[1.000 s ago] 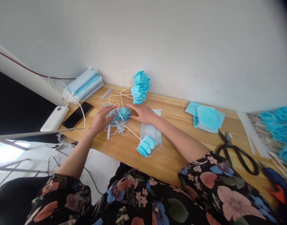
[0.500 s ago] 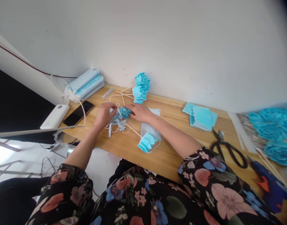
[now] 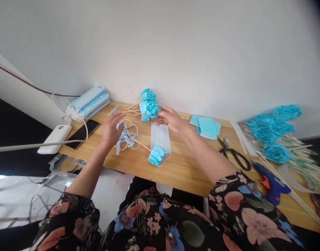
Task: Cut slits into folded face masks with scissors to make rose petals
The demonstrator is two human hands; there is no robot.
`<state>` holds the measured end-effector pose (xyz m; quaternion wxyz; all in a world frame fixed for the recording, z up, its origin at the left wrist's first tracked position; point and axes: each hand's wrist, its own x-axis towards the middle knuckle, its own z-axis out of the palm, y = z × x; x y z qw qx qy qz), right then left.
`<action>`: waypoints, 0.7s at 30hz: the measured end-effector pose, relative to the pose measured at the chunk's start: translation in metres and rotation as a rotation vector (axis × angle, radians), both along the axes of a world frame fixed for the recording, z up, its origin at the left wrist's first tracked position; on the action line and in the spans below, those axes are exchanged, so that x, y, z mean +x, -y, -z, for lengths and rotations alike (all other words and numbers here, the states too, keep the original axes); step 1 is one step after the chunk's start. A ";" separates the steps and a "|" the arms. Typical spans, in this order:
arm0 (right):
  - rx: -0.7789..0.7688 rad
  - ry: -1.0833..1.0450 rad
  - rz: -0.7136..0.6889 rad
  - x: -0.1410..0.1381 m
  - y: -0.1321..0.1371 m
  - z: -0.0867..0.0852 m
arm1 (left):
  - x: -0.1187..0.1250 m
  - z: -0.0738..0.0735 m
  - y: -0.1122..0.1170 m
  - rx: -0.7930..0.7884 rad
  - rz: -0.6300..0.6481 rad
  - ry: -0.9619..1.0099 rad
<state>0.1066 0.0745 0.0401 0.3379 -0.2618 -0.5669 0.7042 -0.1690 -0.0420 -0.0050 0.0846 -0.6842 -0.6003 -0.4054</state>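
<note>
My right hand is at the right edge of a cluster of blue fabric flowers on thin wooden sticks, lying by the wall. Its fingers are apart, and the fingertips touch or nearly touch the nearest flower. Over the table to the left, my left hand hovers with fingers spread and nothing in it. Just right of it lies a tangle of cut mask strips and ear loops. A pleated face mask lies flat between my arms, with a blue flower on a stick over its lower end.
Stacked masks, a phone and a white power bank with a cable sit left. To the right are folded blue pieces, black scissors, a blue glue gun and more blue flowers.
The small blue flower between my hands has left the strip pile. My right hand has moved up to the flower cluster, and my left hand has opened and drawn back.
</note>
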 end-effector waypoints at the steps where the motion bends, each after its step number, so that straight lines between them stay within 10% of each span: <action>1: -0.014 -0.025 -0.002 0.005 0.005 -0.006 | 0.010 -0.007 -0.003 0.027 0.037 -0.008; 10: 0.098 -0.019 -0.021 0.036 0.047 -0.034 | 0.079 -0.040 -0.028 -0.026 0.254 0.021; 21: 0.802 0.218 0.167 0.047 0.079 -0.034 | 0.100 -0.040 -0.022 -0.156 0.519 0.360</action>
